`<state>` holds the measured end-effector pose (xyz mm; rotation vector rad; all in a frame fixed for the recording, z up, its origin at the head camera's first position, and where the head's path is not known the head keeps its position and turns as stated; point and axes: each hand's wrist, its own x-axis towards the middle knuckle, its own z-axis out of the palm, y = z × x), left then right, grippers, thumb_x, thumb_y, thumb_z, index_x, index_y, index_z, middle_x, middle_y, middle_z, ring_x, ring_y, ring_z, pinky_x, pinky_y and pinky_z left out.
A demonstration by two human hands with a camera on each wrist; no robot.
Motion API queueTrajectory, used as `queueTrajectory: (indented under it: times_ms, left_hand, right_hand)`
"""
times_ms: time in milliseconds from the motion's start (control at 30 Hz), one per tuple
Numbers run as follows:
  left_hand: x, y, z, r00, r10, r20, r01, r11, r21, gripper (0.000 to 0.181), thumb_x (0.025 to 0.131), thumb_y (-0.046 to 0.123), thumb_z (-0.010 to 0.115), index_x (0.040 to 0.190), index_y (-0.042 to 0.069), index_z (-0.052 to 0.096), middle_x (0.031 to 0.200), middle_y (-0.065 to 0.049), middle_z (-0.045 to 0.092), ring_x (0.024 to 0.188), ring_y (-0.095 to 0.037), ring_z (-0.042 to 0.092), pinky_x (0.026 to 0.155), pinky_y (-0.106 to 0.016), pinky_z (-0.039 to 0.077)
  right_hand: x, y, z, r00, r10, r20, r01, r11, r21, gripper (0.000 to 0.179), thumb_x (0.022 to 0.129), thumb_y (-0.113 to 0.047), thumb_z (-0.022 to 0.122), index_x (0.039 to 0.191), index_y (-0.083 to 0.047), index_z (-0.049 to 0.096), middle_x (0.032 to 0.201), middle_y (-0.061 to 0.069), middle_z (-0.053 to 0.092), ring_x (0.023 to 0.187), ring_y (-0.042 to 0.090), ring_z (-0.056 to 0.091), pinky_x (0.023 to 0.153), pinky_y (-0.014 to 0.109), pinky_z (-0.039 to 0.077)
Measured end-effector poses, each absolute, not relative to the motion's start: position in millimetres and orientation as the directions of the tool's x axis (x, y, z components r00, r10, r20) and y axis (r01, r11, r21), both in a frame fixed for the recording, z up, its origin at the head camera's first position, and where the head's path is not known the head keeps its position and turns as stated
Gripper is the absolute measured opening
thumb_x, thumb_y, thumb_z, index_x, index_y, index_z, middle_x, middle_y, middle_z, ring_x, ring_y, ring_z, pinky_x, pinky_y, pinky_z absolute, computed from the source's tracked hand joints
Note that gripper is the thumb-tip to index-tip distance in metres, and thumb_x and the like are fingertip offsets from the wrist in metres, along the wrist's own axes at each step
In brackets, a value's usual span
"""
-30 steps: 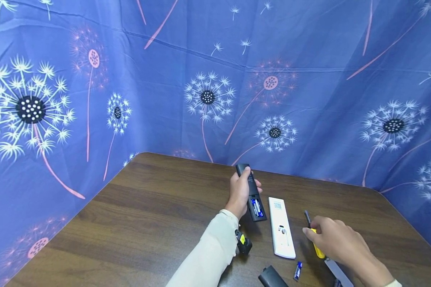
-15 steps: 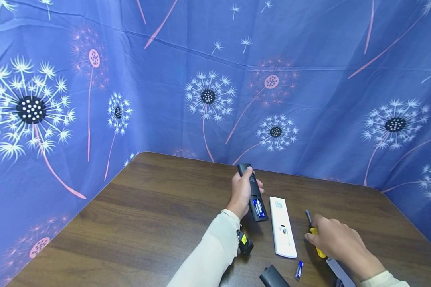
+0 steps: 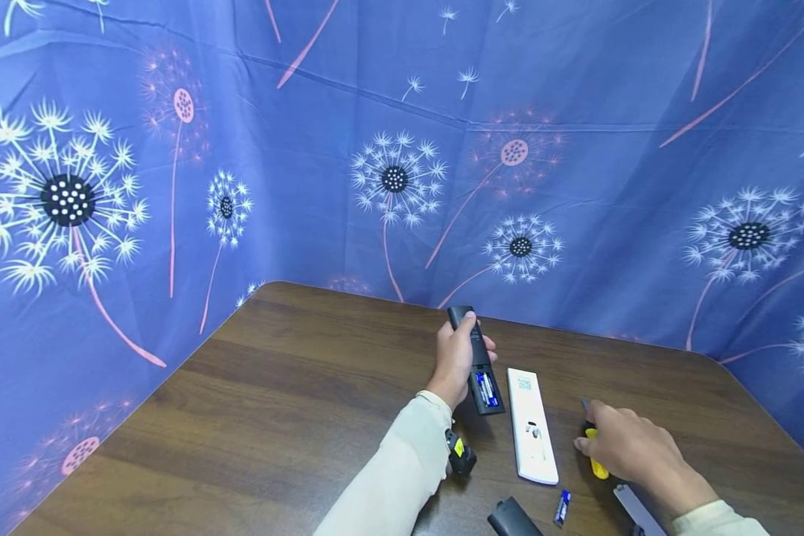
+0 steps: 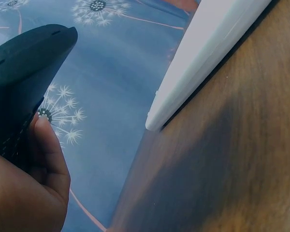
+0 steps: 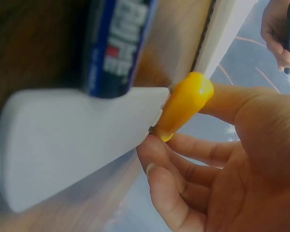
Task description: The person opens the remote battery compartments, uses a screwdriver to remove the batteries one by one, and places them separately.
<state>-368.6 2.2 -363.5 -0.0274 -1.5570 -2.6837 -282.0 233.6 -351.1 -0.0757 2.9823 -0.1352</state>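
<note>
My left hand (image 3: 452, 361) grips a black remote control (image 3: 480, 356), thumb along its back. Its battery bay is uncovered, and blue-and-silver batteries (image 3: 487, 388) lie inside. In the left wrist view the remote (image 4: 29, 63) shows end-on above the curled fingers. Over on the right, my right hand (image 3: 633, 447) pinches a screwdriver by its yellow handle (image 3: 596, 455); the hand hides part of it. The right wrist view shows thumb and fingers around that yellow handle (image 5: 183, 104). A white remote (image 3: 532, 428) lies face down between the hands.
Near the front lie a loose blue battery (image 3: 563, 508) and a black cover-like piece (image 3: 512, 516), cut off by the frame. A white battery cover (image 3: 636, 508) lies below my right hand. A blue dandelion-print cloth (image 3: 308, 186) hangs behind the wooden table (image 3: 275, 417).
The screwdriver has shifted slightly in my right hand, its handle end now apart from the white cover and its tip more hidden. The left hand holds the black remote as before.
</note>
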Motion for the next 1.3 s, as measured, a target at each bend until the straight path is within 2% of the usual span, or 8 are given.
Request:
queueTrajectory:
  times_ms: [100, 267, 467, 633, 900, 1100, 1167, 1300]
  left_hand:
    - [-368.7, 3.1, -363.1, -0.999, -0.021, 0.034, 0.040, -0.494, 0.869, 0.030, 0.104, 0.033, 0.050, 0.110, 0.005, 0.057, 0.069, -0.009, 0.064, 0.053, -0.016, 0.063, 0.059, -0.032, 0.057]
    - [-368.0, 3.5, -362.6, -0.999, -0.025, 0.025, 0.034, -0.487, 0.873, 0.031, 0.104, 0.033, 0.050, 0.112, 0.004, 0.057, 0.070, -0.009, 0.064, 0.054, -0.017, 0.064, 0.058, -0.032, 0.057]
    - [-369.4, 1.9, -363.5, -0.999, -0.029, 0.013, 0.026, -0.484, 0.874, 0.034, 0.104, 0.035, 0.050, 0.115, 0.003, 0.057, 0.071, -0.009, 0.065, 0.055, -0.017, 0.064, 0.058, -0.031, 0.056]
    - [-370.4, 0.3, -364.0, -0.999, -0.035, 0.014, 0.029, -0.480, 0.877, 0.036, 0.104, 0.035, 0.050, 0.117, 0.002, 0.056, 0.071, -0.009, 0.065, 0.055, -0.017, 0.065, 0.058, -0.031, 0.055]
    - [-371.3, -0.7, -362.6, -0.999, -0.036, 0.027, 0.041, -0.494, 0.869, 0.036, 0.103, 0.034, 0.051, 0.116, 0.001, 0.056, 0.069, -0.008, 0.064, 0.053, -0.016, 0.063, 0.058, -0.033, 0.056]
    - [-370.9, -1.5, -363.0, -0.999, -0.038, 0.009, 0.026, -0.491, 0.871, 0.037, 0.103, 0.034, 0.051, 0.117, 0.001, 0.057, 0.070, -0.009, 0.065, 0.054, -0.017, 0.064, 0.056, -0.030, 0.054]
    - [-371.0, -1.7, -363.4, -0.999, -0.036, 0.010, 0.026, -0.485, 0.874, 0.038, 0.103, 0.035, 0.051, 0.118, 0.000, 0.056, 0.070, -0.009, 0.065, 0.054, -0.017, 0.064, 0.056, -0.031, 0.054]
    - [-371.3, -2.0, -364.1, -0.999, -0.036, 0.012, 0.028, -0.488, 0.872, 0.037, 0.103, 0.034, 0.051, 0.116, 0.000, 0.057, 0.070, -0.009, 0.065, 0.054, -0.017, 0.064, 0.056, -0.031, 0.055]
  right_hand:
    - [-281.5, 234.5, -351.3, -0.988, -0.063, -0.142, -0.050, 0.994, -0.092, 0.039, 0.088, -0.030, 0.075, 0.112, -0.001, 0.064, 0.094, 0.013, 0.068, 0.075, 0.027, 0.061, 0.055, 0.049, 0.046]
    - [-280.6, 232.7, -352.4, -0.989, -0.056, -0.138, -0.042, 0.994, -0.102, 0.033, 0.088, -0.022, 0.074, 0.111, 0.000, 0.064, 0.077, 0.002, 0.059, 0.065, 0.022, 0.053, 0.053, 0.043, 0.042]
    - [-281.2, 229.2, -352.7, -0.988, -0.029, -0.154, -0.014, 0.995, -0.098, 0.016, 0.090, -0.016, 0.070, 0.087, -0.004, 0.059, 0.068, 0.004, 0.049, 0.059, 0.020, 0.050, 0.051, 0.037, 0.039]
    - [-281.0, 230.1, -353.7, -0.989, -0.033, -0.141, -0.017, 0.993, -0.115, 0.020, 0.087, -0.011, 0.067, 0.073, -0.009, 0.054, 0.064, 0.004, 0.048, 0.055, 0.019, 0.049, 0.049, 0.034, 0.037]
    - [-279.4, 230.6, -351.2, -0.994, -0.036, -0.105, -0.020, 0.989, -0.149, 0.028, 0.087, -0.015, 0.065, 0.065, -0.013, 0.048, 0.062, 0.002, 0.045, 0.054, 0.017, 0.043, 0.049, 0.033, 0.032]
    - [-278.4, 228.3, -347.9, -0.998, -0.054, -0.039, -0.046, 0.982, -0.184, 0.017, 0.086, -0.015, 0.063, 0.071, -0.012, 0.057, 0.065, 0.003, 0.047, 0.059, 0.020, 0.045, 0.052, 0.036, 0.033]
    - [-277.7, 227.5, -347.2, -0.998, -0.061, -0.003, -0.059, 0.977, -0.207, 0.012, 0.086, -0.015, 0.062, 0.081, -0.005, 0.065, 0.068, 0.004, 0.049, 0.061, 0.021, 0.046, 0.052, 0.036, 0.034]
    - [-274.5, 225.3, -347.4, -0.998, -0.056, 0.030, -0.062, 0.960, -0.272, 0.027, 0.087, -0.013, 0.062, 0.102, 0.009, 0.066, 0.067, 0.004, 0.050, 0.055, 0.018, 0.050, 0.048, 0.034, 0.037]
